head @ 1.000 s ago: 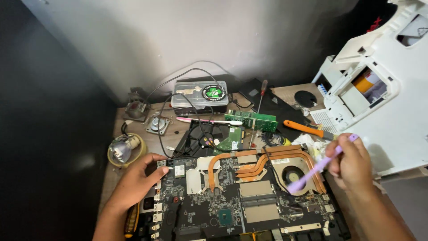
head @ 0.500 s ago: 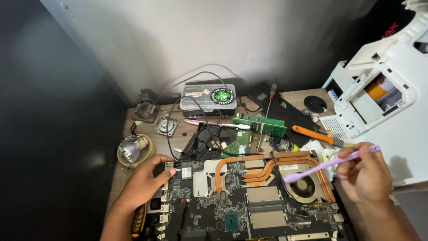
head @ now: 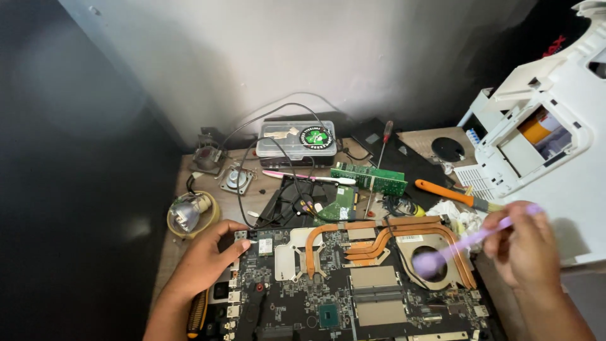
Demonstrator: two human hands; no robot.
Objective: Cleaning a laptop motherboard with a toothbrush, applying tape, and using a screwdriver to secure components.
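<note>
The right hand [head: 527, 252] is closed around the handle of a purple toothbrush [head: 470, 243], whose long axis slopes from the fingers, up at the right, down and leftward to its blurred head, which sits over the round fan opening [head: 435, 265] at the right end of the laptop motherboard [head: 353, 297]. Whether the bristles touch the fan cannot be told. This hand is plainly the nearer one to that opening. The left hand [head: 205, 259] rests spread and open on the motherboard's upper left corner, fingers pressing its edge and gripping nothing. Copper heat pipes [head: 385, 237] curve across the top of the motherboard from near its centre toward the fan. Beyond the motherboard's far edge the cluttered wooden table [head: 202, 189] carries a green circuit board [head: 369, 179], an orange-handled brush [head: 454, 196], a pink toothbrush [head: 303, 177], a red-handled screwdriver [head: 384, 142] and a clear plastic box [head: 297, 139] with a round green sticker. A projector lamp [head: 189, 211] sits left of the motherboard, and a white plastic housing [head: 543, 145] rises to its right. The table stands in a corner against a pale wall [head: 315, 50].
</note>
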